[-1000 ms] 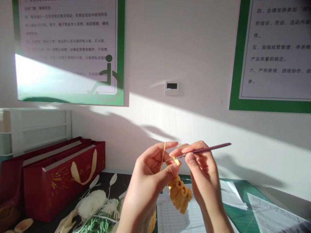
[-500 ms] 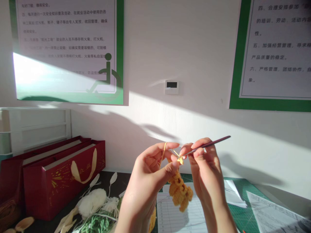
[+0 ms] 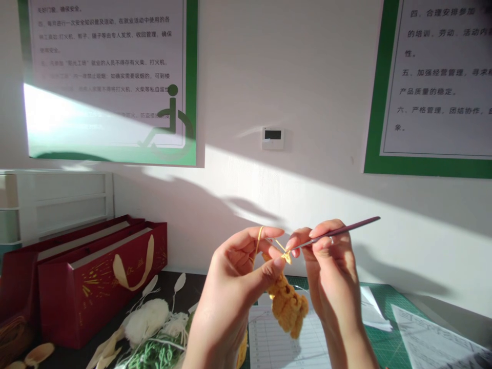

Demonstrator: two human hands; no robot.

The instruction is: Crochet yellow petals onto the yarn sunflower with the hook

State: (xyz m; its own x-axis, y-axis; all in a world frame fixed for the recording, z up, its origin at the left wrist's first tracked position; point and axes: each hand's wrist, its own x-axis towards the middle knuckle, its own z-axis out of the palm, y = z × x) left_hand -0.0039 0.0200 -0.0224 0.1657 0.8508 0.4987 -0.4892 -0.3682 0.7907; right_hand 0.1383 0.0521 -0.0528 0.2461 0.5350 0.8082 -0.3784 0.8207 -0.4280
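My left hand (image 3: pixel 246 277) pinches the small top end of a yellow crochet piece (image 3: pixel 289 310) between thumb and finger. Yellow yarn (image 3: pixel 260 237) loops round its raised index finger and runs to the piece. The ruffled lower part of the piece dangles under the fingers. In my right hand (image 3: pixel 330 261) is a crochet hook (image 3: pixel 346 228) with a purple handle, its metal tip at the stitches beside my left fingertips. A ring shows on a right finger.
Red gift bags (image 3: pixel 103 282) stand at the left by white drawers (image 3: pixel 69 200). Green yarn (image 3: pixel 154 353) and a white fluffy ball (image 3: pixel 146 322) lie in front. Printed sheets (image 3: pixel 284 338) rest on a green cutting mat (image 3: pixel 388 348). Behind is a wall with posters.
My right hand has shifted right and the hook has drawn back with it, showing more of its metal shaft. The dangling crochet piece has swung and turned slightly.
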